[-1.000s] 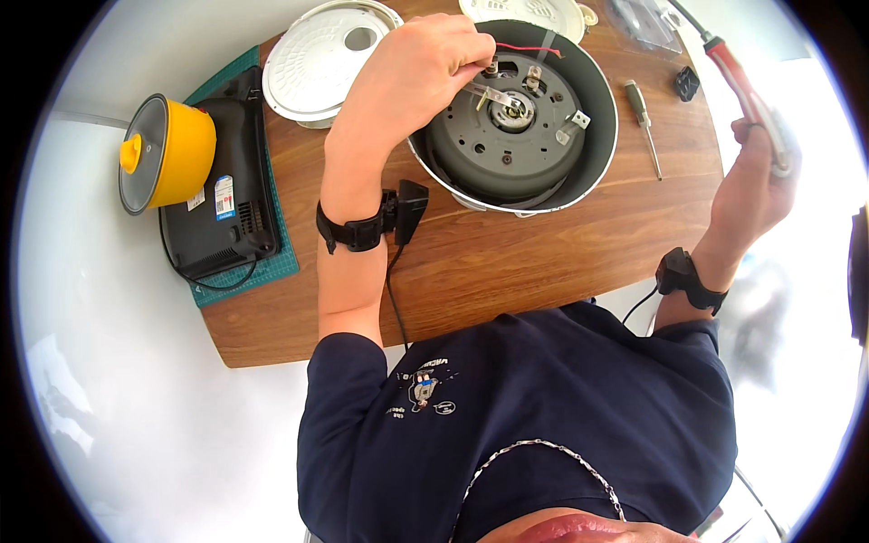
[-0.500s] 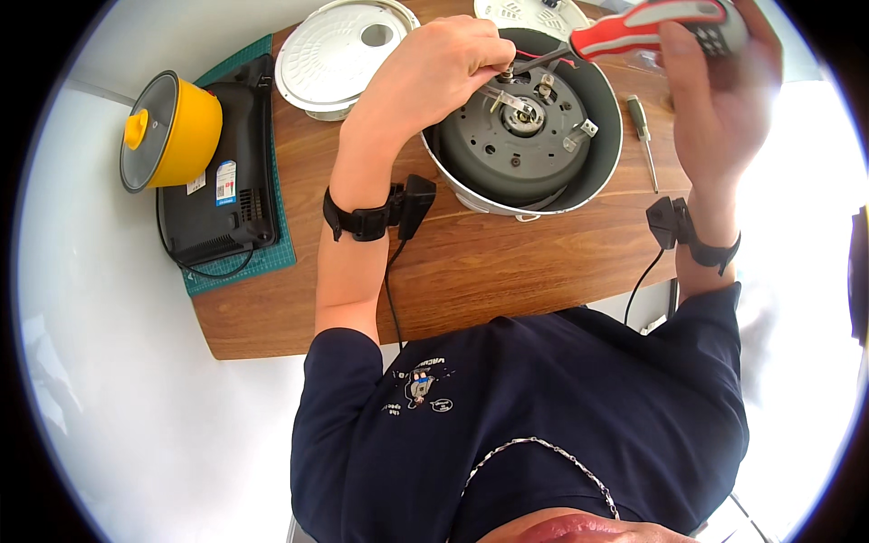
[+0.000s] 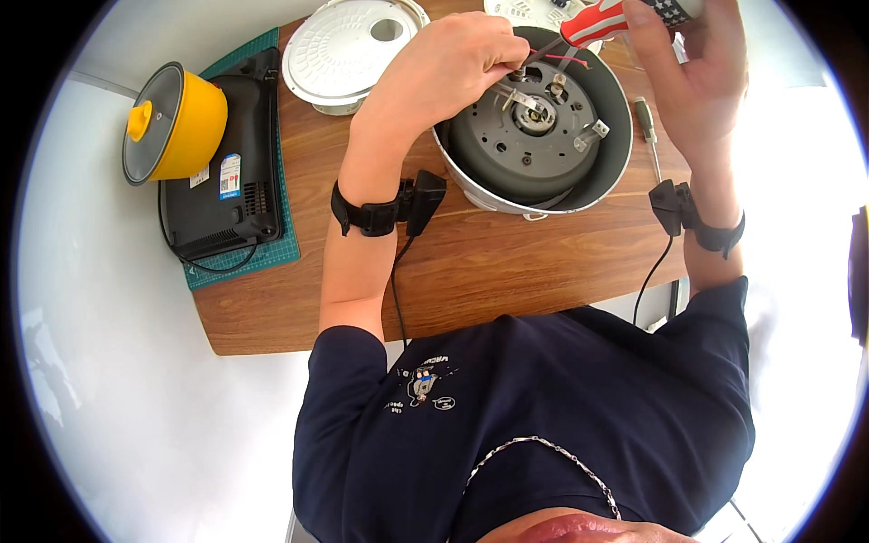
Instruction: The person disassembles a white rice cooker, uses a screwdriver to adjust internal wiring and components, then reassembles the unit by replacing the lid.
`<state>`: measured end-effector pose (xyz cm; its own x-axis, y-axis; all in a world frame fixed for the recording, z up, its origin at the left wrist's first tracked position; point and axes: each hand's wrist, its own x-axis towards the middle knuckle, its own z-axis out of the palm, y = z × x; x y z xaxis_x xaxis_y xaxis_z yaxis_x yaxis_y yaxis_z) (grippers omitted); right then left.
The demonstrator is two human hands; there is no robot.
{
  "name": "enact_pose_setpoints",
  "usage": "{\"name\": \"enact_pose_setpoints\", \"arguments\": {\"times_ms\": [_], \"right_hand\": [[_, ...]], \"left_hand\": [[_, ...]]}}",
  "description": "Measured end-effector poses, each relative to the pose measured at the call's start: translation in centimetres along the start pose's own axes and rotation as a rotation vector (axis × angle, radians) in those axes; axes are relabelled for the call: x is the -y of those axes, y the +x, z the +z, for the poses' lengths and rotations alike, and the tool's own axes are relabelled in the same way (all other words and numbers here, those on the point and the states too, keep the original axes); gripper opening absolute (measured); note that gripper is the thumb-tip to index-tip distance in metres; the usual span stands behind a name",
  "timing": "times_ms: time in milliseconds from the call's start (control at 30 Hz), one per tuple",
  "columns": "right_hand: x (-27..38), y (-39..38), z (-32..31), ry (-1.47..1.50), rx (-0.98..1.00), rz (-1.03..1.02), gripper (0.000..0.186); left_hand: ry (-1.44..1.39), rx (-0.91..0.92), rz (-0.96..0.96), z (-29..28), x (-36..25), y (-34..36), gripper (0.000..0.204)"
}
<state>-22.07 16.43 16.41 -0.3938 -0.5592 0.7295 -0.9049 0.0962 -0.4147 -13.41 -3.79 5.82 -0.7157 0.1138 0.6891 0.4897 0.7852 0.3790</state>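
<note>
A grey metal appliance housing (image 3: 602,167) holds a round plate (image 3: 525,145) with brackets, screws and a red wire. My left hand (image 3: 457,68) reaches over its upper left, fingers pinched at a small fitting; what they grip is hidden. My right hand (image 3: 692,86) grips a screwdriver (image 3: 597,24) with a patterned red, white and dark handle, its shaft angled down to beside my left fingertips. A second, grey-handled screwdriver (image 3: 646,120) lies on the table right of the housing.
On the wooden table (image 3: 398,317), a white perforated cover (image 3: 335,63) and another white part (image 3: 525,14) stand behind. At the left, a yellow pot (image 3: 195,131) sits on a black appliance (image 3: 235,208) over a green mat (image 3: 226,276). Black cables hang from both wrist straps.
My right hand has swung up and left from the table's right side, bringing the screwdriver's shaft down to my left fingertips. My left hand has shifted slightly right, still pinched.
</note>
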Motion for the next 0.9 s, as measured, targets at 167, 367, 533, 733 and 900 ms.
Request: {"name": "enact_pose_setpoints", "arguments": {"times_ms": [167,367,533,733,900], "right_hand": [[-0.8,0.0,0.0,0.092,0.002,-0.016,0.06],[-1.5,0.2,-0.1,0.119,0.016,-0.046,0.059],[-1.6,0.1,0.1,0.133,0.004,-0.017,0.06],[-1.4,-0.3,0.0,0.172,-0.005,0.016,0.061],[-0.9,0.1,-0.2,0.0,0.037,-0.078,0.061]], "left_hand": [[0.01,0.015,-0.01,-0.1,-0.1,0.1,0.01],[0.004,0.06,-0.04,-0.5,-0.4,0.3,0.008],[-0.083,0.139,-0.092,-1.6,-1.4,1.3,0.014],[-0.099,0.126,-0.078,-1.5,-1.2,1.3,0.013],[0.024,0.119,-0.069,-0.7,-0.4,0.2,0.009]]}}
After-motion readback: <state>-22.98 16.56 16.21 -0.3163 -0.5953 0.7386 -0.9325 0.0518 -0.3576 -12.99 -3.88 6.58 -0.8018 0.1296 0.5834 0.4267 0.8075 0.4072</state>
